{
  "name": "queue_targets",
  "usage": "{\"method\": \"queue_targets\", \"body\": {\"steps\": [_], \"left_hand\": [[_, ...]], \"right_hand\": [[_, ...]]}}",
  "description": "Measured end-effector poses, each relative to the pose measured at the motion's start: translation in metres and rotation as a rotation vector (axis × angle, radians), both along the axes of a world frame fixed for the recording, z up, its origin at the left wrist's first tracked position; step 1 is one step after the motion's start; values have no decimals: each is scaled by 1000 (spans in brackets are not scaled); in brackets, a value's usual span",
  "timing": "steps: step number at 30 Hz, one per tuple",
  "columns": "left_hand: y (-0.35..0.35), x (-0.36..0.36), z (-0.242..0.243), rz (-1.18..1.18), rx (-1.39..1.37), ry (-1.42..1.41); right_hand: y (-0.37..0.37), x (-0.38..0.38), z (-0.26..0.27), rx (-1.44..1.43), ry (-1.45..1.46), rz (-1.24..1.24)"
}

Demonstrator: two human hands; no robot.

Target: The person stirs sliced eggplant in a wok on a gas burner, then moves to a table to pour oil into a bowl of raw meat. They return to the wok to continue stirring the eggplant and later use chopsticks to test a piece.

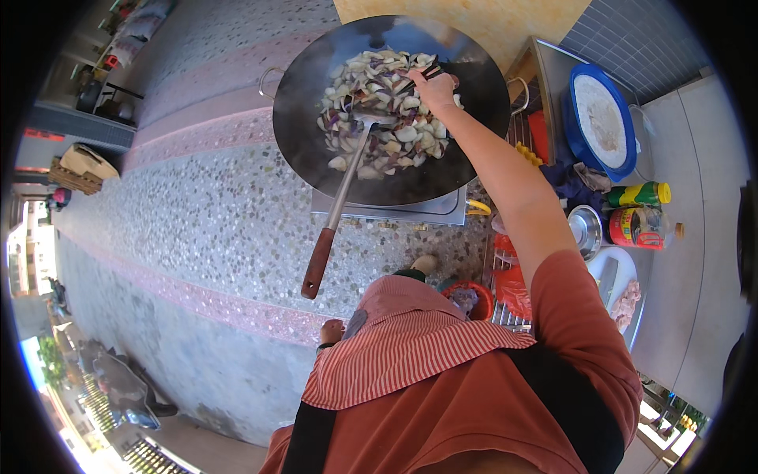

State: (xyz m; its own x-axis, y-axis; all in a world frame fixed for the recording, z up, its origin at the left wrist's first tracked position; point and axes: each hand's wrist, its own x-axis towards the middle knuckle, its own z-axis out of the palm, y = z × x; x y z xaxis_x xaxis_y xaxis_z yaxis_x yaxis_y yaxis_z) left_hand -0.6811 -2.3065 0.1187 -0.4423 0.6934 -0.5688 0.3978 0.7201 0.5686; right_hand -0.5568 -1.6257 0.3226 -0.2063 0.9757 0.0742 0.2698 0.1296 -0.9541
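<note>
A large black wok (296, 151) holds sliced eggplant (405, 133), pale with purple skin edges, and faint steam rises from it. Over the food's upper right part, my right hand (436, 90) grips a dark slender item (431, 72); whether it is chopsticks I cannot tell. A metal spatula (353, 163) with a wooden handle leans in the wok, its blade among the slices and its handle past the near rim, untouched by either hand. My left hand (333, 332) hangs low beside the striped apron (414, 349); its fingers are mostly hidden.
Under the wok stands a gas stove (391, 213) with a yellow hose (478, 207). To the right, a metal table carries a blue basin of white powder (599, 121), bottles (639, 228), a steel bowl (585, 231) and a white cutting board (610, 266). A red bucket (482, 299) stands below.
</note>
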Motion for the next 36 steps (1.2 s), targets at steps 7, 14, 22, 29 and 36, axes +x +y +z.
{"method": "queue_targets", "body": {"steps": [7,14,22,29,36], "left_hand": [[34,11,55,-410,-46,313],[-3,10,33,118,-143,-37],[-6,-8,-39,-627,-25,488],[80,-1,35,290,-18,-272],[83,4,46,162,-4,-201]], "right_hand": [[2,-29,-29,-194,294,-110],[-8,-25,-7,-126,259,-43],[-32,40,47,585,-451,377],[-53,73,42,476,-275,316],[-68,71,60,281,-238,319]]}}
